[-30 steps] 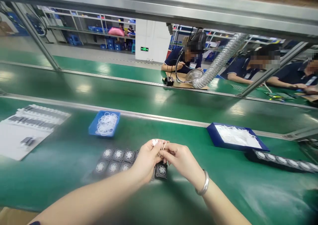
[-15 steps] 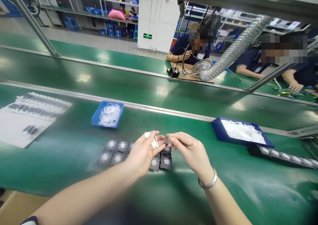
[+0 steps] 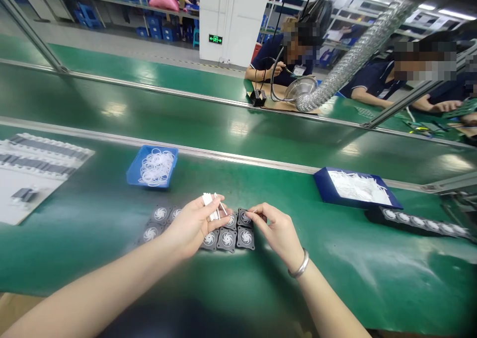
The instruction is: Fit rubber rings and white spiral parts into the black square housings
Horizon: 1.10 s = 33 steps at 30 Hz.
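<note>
A bundle of thin white sticks (image 3: 213,210) lies across the fingers of my left hand (image 3: 194,223), held down by the thumb. That hand hovers over the rows of small black square parts (image 3: 227,239) with white swirl centres, hiding several of them. My right hand (image 3: 274,228) is closed in a pinch, fingertips at the edge of the back right black part (image 3: 245,217). A small pale tip shows at the pinch, apparently a white stick, mostly hidden by the fingers. A metal bangle (image 3: 300,264) circles the right wrist.
A blue tray (image 3: 130,175) of white rings stands back left. A dark blue box (image 3: 323,189) of white sticks is at right, near a black strip of round white parts (image 3: 417,222). White sheets with grey strips (image 3: 40,166) lie far left. Co-workers sit across the bench.
My right hand has moved from beside the left fingers down to the back right black part. My left hand has shifted left with the white sticks. The view has moved slightly.
</note>
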Each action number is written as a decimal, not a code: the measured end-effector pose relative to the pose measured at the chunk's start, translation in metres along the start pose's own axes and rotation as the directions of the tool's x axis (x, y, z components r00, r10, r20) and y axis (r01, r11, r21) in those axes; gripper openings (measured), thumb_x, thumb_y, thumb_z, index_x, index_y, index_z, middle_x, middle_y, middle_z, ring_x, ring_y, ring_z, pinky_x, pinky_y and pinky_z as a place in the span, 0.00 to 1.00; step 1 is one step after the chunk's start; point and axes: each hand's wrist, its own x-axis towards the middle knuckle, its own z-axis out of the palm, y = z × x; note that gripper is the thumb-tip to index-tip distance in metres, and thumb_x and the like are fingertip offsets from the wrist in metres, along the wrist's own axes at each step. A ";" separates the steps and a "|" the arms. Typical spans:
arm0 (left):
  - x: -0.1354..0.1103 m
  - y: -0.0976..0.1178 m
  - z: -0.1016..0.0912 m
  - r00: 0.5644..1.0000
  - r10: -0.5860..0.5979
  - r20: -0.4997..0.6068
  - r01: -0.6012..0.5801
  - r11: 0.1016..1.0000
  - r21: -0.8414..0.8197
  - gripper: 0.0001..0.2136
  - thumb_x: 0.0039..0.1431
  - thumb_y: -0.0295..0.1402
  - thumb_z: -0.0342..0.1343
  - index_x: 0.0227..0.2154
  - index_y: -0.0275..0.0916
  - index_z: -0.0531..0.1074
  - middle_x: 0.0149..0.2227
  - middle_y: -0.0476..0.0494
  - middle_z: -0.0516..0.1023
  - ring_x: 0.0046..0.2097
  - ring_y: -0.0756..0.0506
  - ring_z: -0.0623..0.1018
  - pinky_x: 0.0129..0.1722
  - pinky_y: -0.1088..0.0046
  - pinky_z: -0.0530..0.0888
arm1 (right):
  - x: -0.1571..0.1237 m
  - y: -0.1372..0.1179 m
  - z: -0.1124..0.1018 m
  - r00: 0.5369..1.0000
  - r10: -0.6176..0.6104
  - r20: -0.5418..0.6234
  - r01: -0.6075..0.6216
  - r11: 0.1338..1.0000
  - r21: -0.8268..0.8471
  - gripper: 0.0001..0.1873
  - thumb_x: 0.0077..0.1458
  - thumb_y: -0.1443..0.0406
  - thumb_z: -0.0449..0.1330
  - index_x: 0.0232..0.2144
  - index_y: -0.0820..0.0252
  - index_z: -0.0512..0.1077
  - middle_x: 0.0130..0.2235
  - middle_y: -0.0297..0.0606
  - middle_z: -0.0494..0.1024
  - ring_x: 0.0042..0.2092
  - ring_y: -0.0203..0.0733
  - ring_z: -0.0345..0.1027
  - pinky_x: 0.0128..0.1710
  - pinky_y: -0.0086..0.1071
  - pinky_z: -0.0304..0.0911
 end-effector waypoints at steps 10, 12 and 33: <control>0.001 0.003 -0.004 0.999 0.028 0.039 -0.035 0.979 0.203 0.09 0.59 0.35 0.62 0.35 0.34 0.72 0.31 0.45 0.78 0.34 0.49 0.80 0.35 0.74 0.79 | 0.004 -0.005 -0.012 0.994 -0.096 -0.059 0.089 0.990 -0.105 0.15 0.59 0.56 0.62 0.43 0.57 0.68 0.40 0.40 0.70 0.36 0.40 0.65 0.39 0.36 0.65; 0.001 0.004 -0.004 0.998 0.053 0.046 -0.063 0.968 0.244 0.10 0.58 0.37 0.63 0.35 0.35 0.72 0.31 0.44 0.78 0.35 0.48 0.80 0.35 0.74 0.79 | 0.005 -0.009 -0.017 0.994 -0.108 -0.016 0.106 0.993 -0.058 0.10 0.61 0.58 0.59 0.41 0.56 0.70 0.37 0.38 0.72 0.35 0.40 0.66 0.39 0.34 0.65; 0.002 -0.001 -0.007 0.950 0.175 0.260 -0.296 0.776 0.557 0.10 0.55 0.39 0.63 0.27 0.36 0.77 0.28 0.46 0.77 0.33 0.44 0.81 0.35 0.70 0.80 | 0.013 -0.041 0.002 0.995 -0.060 0.081 0.030 0.943 0.332 0.09 0.59 0.57 0.61 0.36 0.55 0.75 0.35 0.37 0.74 0.35 0.38 0.70 0.35 0.32 0.69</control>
